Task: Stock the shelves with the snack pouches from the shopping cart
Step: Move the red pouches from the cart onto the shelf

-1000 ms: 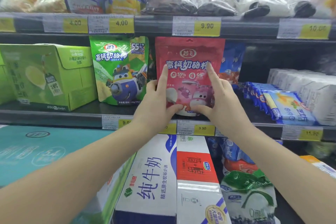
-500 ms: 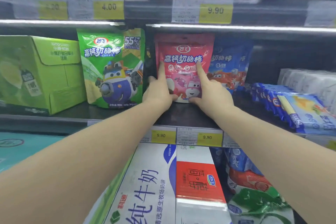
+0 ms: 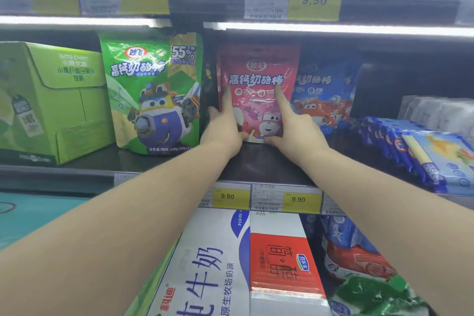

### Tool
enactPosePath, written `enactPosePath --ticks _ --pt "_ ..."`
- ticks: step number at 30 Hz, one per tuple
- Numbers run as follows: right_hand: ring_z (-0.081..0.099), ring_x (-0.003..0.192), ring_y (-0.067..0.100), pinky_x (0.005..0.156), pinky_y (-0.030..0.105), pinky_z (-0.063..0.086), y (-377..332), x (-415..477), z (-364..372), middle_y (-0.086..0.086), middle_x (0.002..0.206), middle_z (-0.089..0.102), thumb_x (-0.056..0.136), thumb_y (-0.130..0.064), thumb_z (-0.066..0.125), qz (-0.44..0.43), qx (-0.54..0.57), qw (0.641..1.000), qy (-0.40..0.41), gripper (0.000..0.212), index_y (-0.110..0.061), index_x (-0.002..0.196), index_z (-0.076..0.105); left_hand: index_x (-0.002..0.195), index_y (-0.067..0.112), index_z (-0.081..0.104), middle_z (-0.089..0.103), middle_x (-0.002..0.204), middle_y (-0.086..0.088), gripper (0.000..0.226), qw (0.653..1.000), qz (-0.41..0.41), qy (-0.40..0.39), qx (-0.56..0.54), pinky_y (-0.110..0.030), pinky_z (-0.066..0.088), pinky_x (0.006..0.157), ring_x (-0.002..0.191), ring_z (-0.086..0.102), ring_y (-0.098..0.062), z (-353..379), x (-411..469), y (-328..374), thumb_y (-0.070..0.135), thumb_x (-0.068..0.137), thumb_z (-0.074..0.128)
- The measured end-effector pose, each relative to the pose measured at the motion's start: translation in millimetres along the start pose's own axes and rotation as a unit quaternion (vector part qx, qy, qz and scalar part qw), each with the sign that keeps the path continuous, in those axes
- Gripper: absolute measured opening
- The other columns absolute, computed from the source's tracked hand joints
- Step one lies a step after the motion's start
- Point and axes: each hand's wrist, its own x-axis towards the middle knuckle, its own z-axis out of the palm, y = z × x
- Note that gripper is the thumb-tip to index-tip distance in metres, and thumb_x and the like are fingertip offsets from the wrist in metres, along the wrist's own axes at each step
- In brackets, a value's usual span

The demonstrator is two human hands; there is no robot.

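Task item: a glossy red-pink snack pouch [image 3: 259, 77] printed with a cartoon plane stands upright on the dark middle shelf [image 3: 259, 164], set back from its front lip.
Behind it: a second red edge shows just behind the pouch's left side.
Left hand [image 3: 222, 128]: it holds the pouch by its lower left side, with the index finger straight up the front, the thumb along the bottom edge and another finger round the side.
Right hand [image 3: 295, 129]: it holds the lower right corner, with the index finger pointing up across the front panel, the thumb under the bottom edge and the remaining fingers curled at the pouch's right side.
Left neighbour: a tall green foil pouch [image 3: 154, 90] with a blue cartoon plane stands near the front of the shelf, apart from the red one.
Right neighbour: a blue pouch [image 3: 327, 95] of the same kind stands just beside the red one, partly hidden by it.
Far left: an open-flapped green cardboard box [image 3: 48, 102].
Far right: a row of flat blue packets [image 3: 420, 159] leans on the same shelf.
Shelf edge: two yellow 9.90 price tags [image 3: 227, 196] sit below the hands.
Below: a white milk carton case [image 3: 213, 264] lies beside a red and white box [image 3: 282, 261].
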Motion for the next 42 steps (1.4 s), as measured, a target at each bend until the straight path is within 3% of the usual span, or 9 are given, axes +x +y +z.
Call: enactPosePath --ticks 6,9,13,17,19,26,32,35,42 --pt "0.05 0.065 0.022 0.064 0.036 0.049 -8 -3 -2 0.02 0.12 0.059 0.097 -0.025 0.068 0.016 -0.037 0.998 -0.056 0.107 -0.042 0.158 -0.019 0.157 0.041 -0.013 0.016 0.159 -0.022 0.114 1.0 -0.014 -0.023 0.007 -0.045 0.044 0.107 0.127 0.054 -0.039 -3 -8 4 0.022 0.088 0.077" --pt "0.058 0.075 0.029 0.063 0.037 0.05 -9 -11 -4 0.016 0.106 0.065 0.1 -0.022 0.062 0.014 -0.076 0.994 -0.071 0.101 -0.044 0.157 -0.019 0.157 0.042 -0.012 0.01 0.162 -0.022 0.109 0.999 -0.023 -0.034 0.01 -0.046 0.045 0.108 0.127 0.056 -0.037 -7 -17 10 0.019 0.092 0.072" --pt "0.061 0.105 0.036 0.068 0.039 0.046 -16 -29 -22 0.014 0.145 0.042 0.099 -0.007 0.053 0.023 -0.163 0.984 -0.074 0.093 -0.043 0.16 -0.008 0.159 0.037 -0.005 0.009 0.163 -0.02 0.096 0.997 -0.019 -0.063 0.027 -0.043 0.039 0.11 0.135 0.047 -0.037 -19 -39 17 0.017 0.097 0.065" --pt "0.06 0.115 0.03 0.075 0.037 0.047 -17 -62 -42 0.004 0.145 0.043 0.102 -0.04 0.054 -0.013 -0.11 0.994 -0.014 0.065 -0.037 0.158 0.021 0.161 0.031 0.002 0.02 0.159 -0.016 0.093 0.991 0.05 -0.093 0.08 -0.039 0.036 0.112 0.136 0.046 -0.034 -38 -67 22 0.025 0.095 0.068" --pt "0.058 0.119 0.026 0.082 0.037 0.05 -18 -77 -52 0.0 0.142 0.048 0.098 -0.05 0.057 -0.041 -0.089 0.995 0.001 0.067 -0.035 0.156 0.029 0.161 0.029 0.003 0.024 0.156 -0.014 0.096 0.987 0.081 -0.102 0.098 -0.037 0.034 0.113 0.137 0.044 -0.032 -51 -79 25 0.028 0.093 0.07" --pt "0.047 0.135 0.026 0.1 0.038 0.046 -45 -87 -105 0.002 0.153 0.044 0.093 -0.046 0.064 -0.075 -0.081 0.993 -0.044 0.072 -0.033 0.156 0.034 0.16 0.028 0.012 0.019 0.159 -0.004 0.086 0.96 0.122 -0.156 0.199 -0.041 0.04 0.111 0.145 0.029 -0.025 -113 -103 39 0.04 0.093 0.066" --pt "0.061 0.12 0.035 0.088 0.045 0.054 -94 -111 -151 0.014 0.14 0.059 0.076 -0.029 0.082 -0.065 -0.073 0.98 -0.172 0.075 -0.028 0.146 0.054 0.158 0.03 0.016 0.018 0.161 -0.009 0.078 0.942 0.077 -0.204 0.257 -0.043 0.034 0.116 0.149 0.019 -0.028 -185 -138 61 0.044 0.094 0.058" --pt "0.058 0.124 0.037 0.091 0.046 0.052 -131 -110 -194 0.016 0.146 0.053 0.081 -0.026 0.076 -0.065 -0.071 0.971 -0.217 0.072 -0.027 0.148 0.052 0.159 0.03 0.017 0.016 0.162 -0.01 0.076 0.93 0.027 -0.229 0.287 -0.042 0.024 0.119 0.149 0.019 -0.029 -235 -146 82 0.046 0.095 0.055" --pt "0.058 0.123 0.039 0.09 0.048 0.053 -223 -102 -317 0.017 0.141 0.057 0.079 -0.031 0.08 -0.053 -0.051 0.966 -0.246 0.059 -0.024 0.135 0.063 0.156 0.033 0.024 0.021 0.161 -0.012 0.074 0.919 -0.016 -0.264 0.292 -0.048 0.02 0.122 0.15 0.016 -0.033 -371 -166 139 0.049 0.093 0.06"
